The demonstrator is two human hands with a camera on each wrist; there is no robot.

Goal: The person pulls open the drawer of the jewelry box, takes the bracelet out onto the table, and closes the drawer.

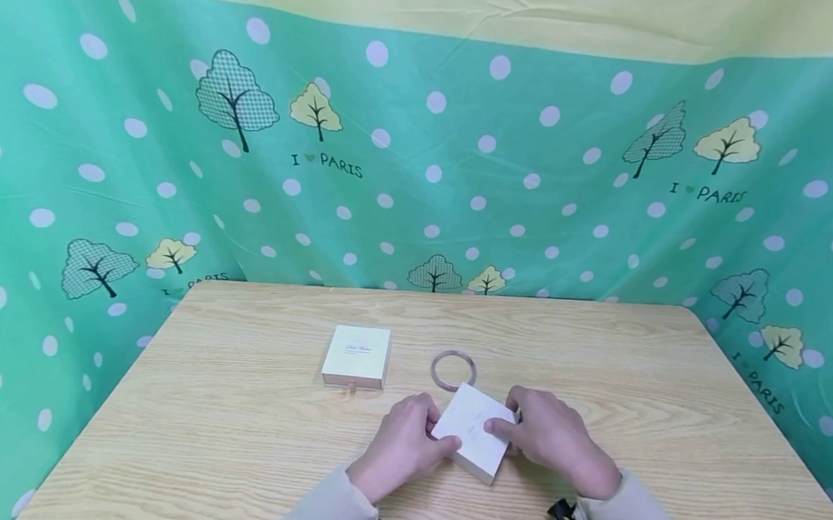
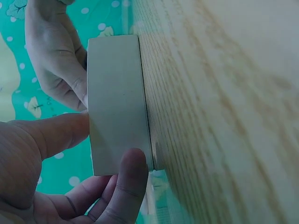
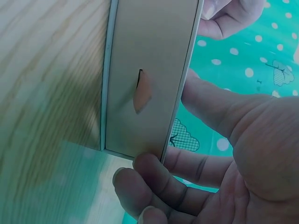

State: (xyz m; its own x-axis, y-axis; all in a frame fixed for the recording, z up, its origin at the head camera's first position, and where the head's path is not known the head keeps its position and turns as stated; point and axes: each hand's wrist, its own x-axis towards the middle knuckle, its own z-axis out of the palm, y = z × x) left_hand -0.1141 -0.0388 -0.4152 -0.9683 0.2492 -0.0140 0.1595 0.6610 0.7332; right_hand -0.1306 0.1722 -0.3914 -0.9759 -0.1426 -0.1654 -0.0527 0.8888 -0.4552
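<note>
A white jewellery box [image 1: 473, 433] sits turned at an angle near the front middle of the table, held between both hands. My left hand [image 1: 402, 443] grips its left corner, thumb on top; in the left wrist view fingertips press the box's plain side [image 2: 117, 102]. On the right corner, my right hand [image 1: 554, 432] has its thumb on the lid and its fingers bent at the edge. The right wrist view shows the drawer front [image 3: 149, 42] with a small orange ribbon tab [image 3: 143, 93], the drawer flush in its sleeve.
Just behind the held box lies a greyish bangle [image 1: 433, 368]. A second white box [image 1: 356, 355] with blue lettering and a ribbon tab stands further left. The wood-grain table [image 1: 236, 410] ends at a green dotted curtain [image 1: 470, 173] behind.
</note>
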